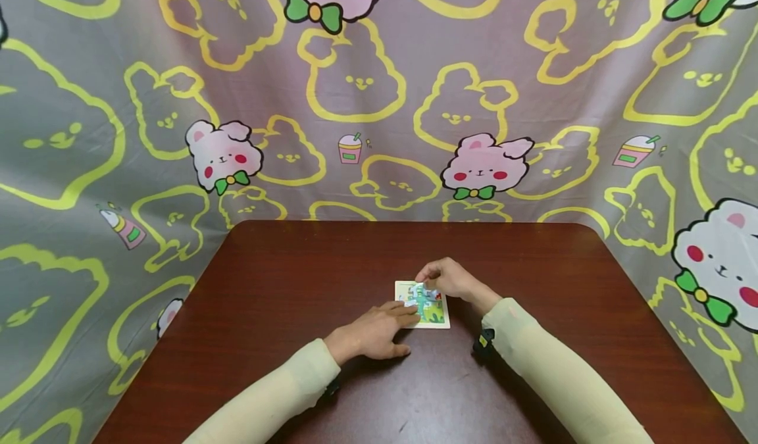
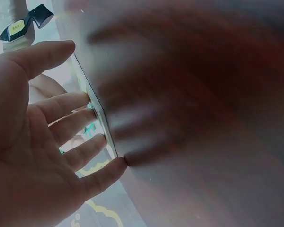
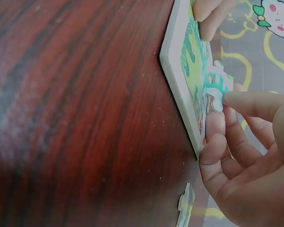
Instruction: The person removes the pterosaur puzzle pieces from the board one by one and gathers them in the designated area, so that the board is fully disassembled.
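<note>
A small jigsaw board [image 1: 438,321] with a pale frame and a green and blue picture lies on the table. The left hand [image 1: 379,329] rests its fingertips on the board's left part; in the left wrist view this hand [image 2: 47,137] has its fingers spread along the board's edge [image 2: 100,113]. At the far right part of the board is the right hand [image 1: 454,279]. As the right wrist view shows, the right hand [image 3: 255,156] pinches a white and green puzzle piece [image 3: 218,81] between thumb and finger, tilted up over the board [image 3: 177,78].
In the right wrist view another flat piece [image 3: 184,205] lies on the brown table [image 3: 94,113], beside the board. A patterned curtain [image 1: 403,82] with yellow outlines and rabbit faces hangs behind the table and along its sides.
</note>
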Tool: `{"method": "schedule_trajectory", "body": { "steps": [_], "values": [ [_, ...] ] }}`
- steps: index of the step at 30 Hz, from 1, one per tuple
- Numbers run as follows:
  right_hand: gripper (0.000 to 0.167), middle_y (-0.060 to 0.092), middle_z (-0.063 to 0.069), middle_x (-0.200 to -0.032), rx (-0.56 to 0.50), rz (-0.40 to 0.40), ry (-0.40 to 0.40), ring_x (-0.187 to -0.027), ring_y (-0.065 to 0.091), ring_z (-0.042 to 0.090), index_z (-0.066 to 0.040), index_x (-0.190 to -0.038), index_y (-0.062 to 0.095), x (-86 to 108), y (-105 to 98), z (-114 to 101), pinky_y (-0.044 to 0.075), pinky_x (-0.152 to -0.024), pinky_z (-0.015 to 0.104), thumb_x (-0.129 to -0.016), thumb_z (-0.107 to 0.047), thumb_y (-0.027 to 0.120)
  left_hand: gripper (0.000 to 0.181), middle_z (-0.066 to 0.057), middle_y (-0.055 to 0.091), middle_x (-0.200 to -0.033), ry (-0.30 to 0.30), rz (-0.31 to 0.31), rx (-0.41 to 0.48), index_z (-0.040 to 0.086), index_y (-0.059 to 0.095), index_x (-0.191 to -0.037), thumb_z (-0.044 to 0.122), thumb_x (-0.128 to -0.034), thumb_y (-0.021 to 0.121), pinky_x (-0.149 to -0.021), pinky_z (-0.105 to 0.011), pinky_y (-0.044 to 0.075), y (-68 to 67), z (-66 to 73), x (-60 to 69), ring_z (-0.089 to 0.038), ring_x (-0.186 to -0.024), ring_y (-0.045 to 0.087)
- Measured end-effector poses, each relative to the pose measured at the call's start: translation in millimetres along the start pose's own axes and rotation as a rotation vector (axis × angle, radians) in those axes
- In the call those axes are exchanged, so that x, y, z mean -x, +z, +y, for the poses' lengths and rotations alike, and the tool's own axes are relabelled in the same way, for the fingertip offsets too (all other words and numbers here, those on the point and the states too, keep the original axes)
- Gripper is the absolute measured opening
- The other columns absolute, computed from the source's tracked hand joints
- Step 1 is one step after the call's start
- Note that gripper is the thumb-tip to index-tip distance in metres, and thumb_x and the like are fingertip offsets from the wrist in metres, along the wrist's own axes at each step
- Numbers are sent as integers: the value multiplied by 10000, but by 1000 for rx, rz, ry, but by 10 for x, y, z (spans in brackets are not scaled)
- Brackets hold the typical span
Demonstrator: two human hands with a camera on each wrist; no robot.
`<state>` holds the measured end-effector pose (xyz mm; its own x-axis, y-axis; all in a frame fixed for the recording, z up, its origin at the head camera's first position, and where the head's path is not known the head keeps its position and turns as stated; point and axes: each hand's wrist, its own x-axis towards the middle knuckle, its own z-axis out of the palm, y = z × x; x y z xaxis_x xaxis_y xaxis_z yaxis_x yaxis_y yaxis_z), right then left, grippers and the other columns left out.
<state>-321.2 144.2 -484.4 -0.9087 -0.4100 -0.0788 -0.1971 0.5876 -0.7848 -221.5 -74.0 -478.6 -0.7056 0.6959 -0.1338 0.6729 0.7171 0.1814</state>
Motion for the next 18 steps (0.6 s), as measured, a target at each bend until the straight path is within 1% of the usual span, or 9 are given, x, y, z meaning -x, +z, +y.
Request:
{"method": "schedule_trajectory", "body": {
  "steps": [3, 9, 12, 18],
  "values": [
    [164, 752, 69, -916, -2, -7, 3, -756, 619, 134, -84, -928, 772, 6, -11, -16, 496, -632, 249, -889, 21, 653, 638, 47, 396, -1599, -7, -5, 0, 225, 488, -1490, 430, -915, 676, -1096, -550, 442, -5, 4, -3, -255, -1489, 351],
    [158, 757, 67, -944, 25, -6, -4, -775, 624, 132, -97, -942, 774, 8, -15, -14, 498, -639, 244, -920, -11, 643, 643, 52, 397, -1598, -6, -10, -6, 234, 490, -1488, 437, -908, 679, -1101, -533, 442, -1, 4, -5, -252, -1487, 355],
    [162, 755, 67, -945, 21, -10, -12, -776, 619, 130, -95, -940, 773, 7, -13, -8, 495, -643, 242, -921, -10, 637, 647, 52, 395, -1599, -8, -14, -3, 235, 489, -1489, 440, -906, 681, -1105, -528, 439, -3, 7, -3, -252, -1488, 354],
    [159, 745, 78, -924, 14, -10, -13, -735, 599, 140, -84, -946, 767, 18, -21, -15, 483, -620, 255, -928, -8, 629, 648, 45, 394, -1600, -9, -15, 0, 223, 490, -1489, 437, -908, 681, -1112, -524, 434, -16, 24, -4, -259, -1488, 353]
  ]
}}
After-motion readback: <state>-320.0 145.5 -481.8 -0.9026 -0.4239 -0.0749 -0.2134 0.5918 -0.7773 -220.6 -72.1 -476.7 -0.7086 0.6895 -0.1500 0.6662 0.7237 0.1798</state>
